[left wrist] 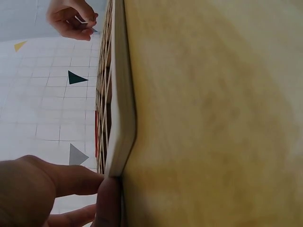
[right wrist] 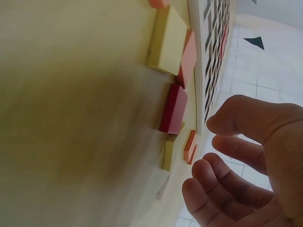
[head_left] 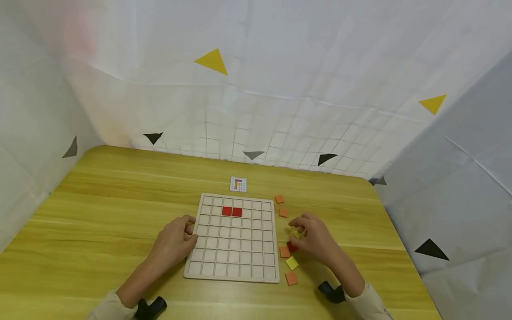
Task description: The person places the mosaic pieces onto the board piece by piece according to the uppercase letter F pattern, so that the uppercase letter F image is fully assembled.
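Note:
A pale wooden grid board lies on the table with two red tiles side by side in an upper row. At its left edge, my left hand grips the rim; the left wrist view shows thumb and finger at that edge. To the right of the board, my right hand hovers over loose tiles, fingers bent and apart, holding nothing. Below it are a red tile and a yellow tile, partly hidden in the head view. Nearby lie another yellow tile and an orange tile.
A small card with a coloured grid pattern lies behind the board. More orange tiles rest along the board's right side, two farther back and one near the front. White sheets with triangles hang around the wooden table.

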A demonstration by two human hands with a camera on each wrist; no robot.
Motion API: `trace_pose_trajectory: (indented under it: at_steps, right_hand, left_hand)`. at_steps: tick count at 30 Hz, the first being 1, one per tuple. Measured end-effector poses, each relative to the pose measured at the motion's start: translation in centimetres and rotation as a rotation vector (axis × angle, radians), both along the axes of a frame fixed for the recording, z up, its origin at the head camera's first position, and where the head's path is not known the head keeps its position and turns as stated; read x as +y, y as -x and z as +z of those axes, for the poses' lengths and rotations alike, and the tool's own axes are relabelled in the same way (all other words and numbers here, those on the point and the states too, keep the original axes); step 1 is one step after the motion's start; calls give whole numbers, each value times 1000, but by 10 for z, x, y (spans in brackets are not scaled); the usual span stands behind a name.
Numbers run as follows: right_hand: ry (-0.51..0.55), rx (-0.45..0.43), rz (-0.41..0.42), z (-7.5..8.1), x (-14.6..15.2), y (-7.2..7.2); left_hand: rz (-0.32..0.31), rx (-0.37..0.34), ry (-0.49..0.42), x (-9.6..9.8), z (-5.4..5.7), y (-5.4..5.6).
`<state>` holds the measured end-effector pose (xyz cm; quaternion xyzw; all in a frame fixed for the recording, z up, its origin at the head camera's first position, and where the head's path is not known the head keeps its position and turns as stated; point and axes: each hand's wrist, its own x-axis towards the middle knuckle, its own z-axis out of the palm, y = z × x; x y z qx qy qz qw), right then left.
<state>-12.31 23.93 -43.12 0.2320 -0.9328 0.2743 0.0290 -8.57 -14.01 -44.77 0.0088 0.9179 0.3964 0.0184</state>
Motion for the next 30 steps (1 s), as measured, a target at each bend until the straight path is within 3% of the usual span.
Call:
trace_pose_trajectory:
  at_steps: [30]
  right_hand:
    - [16,-42,11,-14,4,-27]
  left_hand:
    - [-4,8,16,1,1,0]
